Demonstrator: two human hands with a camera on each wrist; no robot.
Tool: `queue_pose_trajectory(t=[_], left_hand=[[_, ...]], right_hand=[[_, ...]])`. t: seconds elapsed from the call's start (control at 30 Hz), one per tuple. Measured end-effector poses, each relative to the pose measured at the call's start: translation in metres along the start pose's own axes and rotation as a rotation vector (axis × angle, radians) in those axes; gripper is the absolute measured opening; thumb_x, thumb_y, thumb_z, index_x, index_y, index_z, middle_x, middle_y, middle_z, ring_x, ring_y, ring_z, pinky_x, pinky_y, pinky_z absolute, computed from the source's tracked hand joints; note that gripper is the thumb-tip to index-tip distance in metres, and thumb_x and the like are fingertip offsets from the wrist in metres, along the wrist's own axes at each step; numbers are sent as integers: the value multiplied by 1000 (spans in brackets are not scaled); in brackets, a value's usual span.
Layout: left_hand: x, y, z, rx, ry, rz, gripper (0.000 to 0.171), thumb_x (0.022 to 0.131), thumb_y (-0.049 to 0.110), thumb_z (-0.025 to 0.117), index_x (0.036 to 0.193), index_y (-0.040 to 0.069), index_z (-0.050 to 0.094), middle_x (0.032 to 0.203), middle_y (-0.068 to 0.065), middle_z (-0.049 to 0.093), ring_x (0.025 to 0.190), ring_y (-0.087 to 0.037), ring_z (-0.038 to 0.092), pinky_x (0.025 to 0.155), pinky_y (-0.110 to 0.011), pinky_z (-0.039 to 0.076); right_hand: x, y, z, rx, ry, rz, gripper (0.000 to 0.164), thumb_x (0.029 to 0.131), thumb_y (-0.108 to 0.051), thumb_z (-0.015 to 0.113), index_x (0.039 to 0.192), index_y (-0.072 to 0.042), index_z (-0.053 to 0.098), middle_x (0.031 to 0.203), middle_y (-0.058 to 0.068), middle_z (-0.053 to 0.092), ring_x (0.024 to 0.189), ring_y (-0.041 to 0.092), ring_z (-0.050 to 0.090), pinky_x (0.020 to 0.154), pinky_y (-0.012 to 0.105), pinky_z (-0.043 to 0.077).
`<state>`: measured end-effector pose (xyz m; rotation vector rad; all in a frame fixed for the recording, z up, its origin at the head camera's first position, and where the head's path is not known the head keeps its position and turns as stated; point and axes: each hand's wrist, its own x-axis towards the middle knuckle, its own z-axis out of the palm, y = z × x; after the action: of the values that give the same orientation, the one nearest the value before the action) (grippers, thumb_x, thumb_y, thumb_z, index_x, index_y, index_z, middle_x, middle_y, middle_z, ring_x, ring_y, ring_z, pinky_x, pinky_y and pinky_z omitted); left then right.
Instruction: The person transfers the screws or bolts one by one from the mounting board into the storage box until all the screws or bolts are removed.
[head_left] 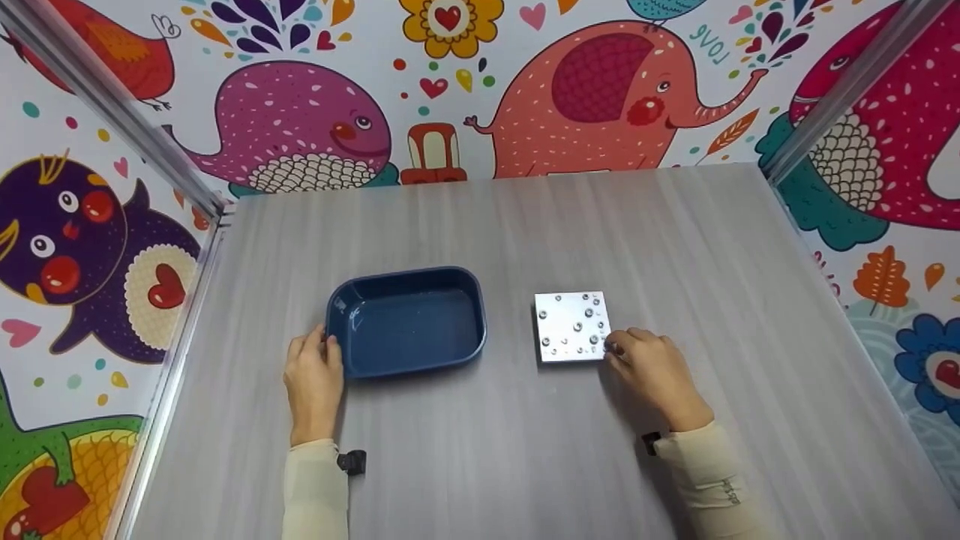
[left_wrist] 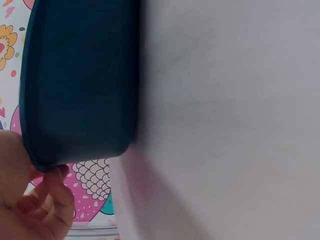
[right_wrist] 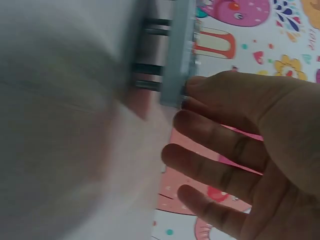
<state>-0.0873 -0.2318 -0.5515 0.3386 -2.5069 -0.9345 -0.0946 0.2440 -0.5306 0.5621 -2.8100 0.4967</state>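
Left hand: you're gripping the left end of the blue tray. Right hand: you're touching the near-right corner of the metal plate, pinch uncertain. Wall lettering is reading "LOVE".

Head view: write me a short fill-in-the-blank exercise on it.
1. The rectangular dish is dark ____.
2. The person's left grip holds the dish's ____ end.
3. The studded metal plate is to the dish's ____.
4. Of plate and dish, the person's right grip is nearer the ____.
Answers: blue; left; right; plate.
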Motion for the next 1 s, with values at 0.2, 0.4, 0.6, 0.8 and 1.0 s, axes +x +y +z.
queue_pose_trajectory(t=[0.2, 0.4, 0.6, 0.8, 1.0], left_hand=[[1, 0, 1, -12, -30, -41, 36, 99, 6, 59, 132, -9, 59, 113, -29, 59, 105, -46, 59, 91, -54, 48], [1, 1, 3, -9, -19, -40, 35, 99, 4, 59, 132, -10, 59, 107, -30, 59, 100, -47, 60, 88, -54, 48], [0, 1, 4, -6, 6, -14, 34, 98, 2, 59, 129, -10, 61, 105, -30, 60, 98, -46, 60, 87, -54, 49], [-1, 2, 4, 0, 11, -16, 34, 97, 2, 60, 129, -10, 61, 103, -30, 60, 95, -46, 60, 85, -54, 49], [0, 2, 4, -5, 13, -18, 34, 97, 2, 60, 129, -10, 61, 105, -30, 61, 100, -47, 60, 89, -54, 49]], right_hand=[[2, -1, 4, -14, 15, -4, 12, 80, -8, 83, 89, -8, 74, 81, 6, 68, 73, 29, 65, 63, 50, 49], [3, -4, 6, -47, 18, 0, 10, 81, -6, 81, 85, -6, 72, 80, 7, 67, 73, 30, 64, 63, 48, 47], [2, -2, 11, -94, 102, -72, 9, 77, -4, 76, 79, -4, 67, 75, 7, 64, 68, 30, 62, 58, 44, 45], [4, -1, 7, -92, 181, -115, 9, 76, -5, 74, 77, -4, 65, 72, 7, 62, 65, 30, 60, 57, 44, 45], [12, -8, -8, -78, 170, -109, 10, 78, -8, 75, 79, -5, 66, 71, 5, 60, 64, 27, 57, 59, 44, 45]])
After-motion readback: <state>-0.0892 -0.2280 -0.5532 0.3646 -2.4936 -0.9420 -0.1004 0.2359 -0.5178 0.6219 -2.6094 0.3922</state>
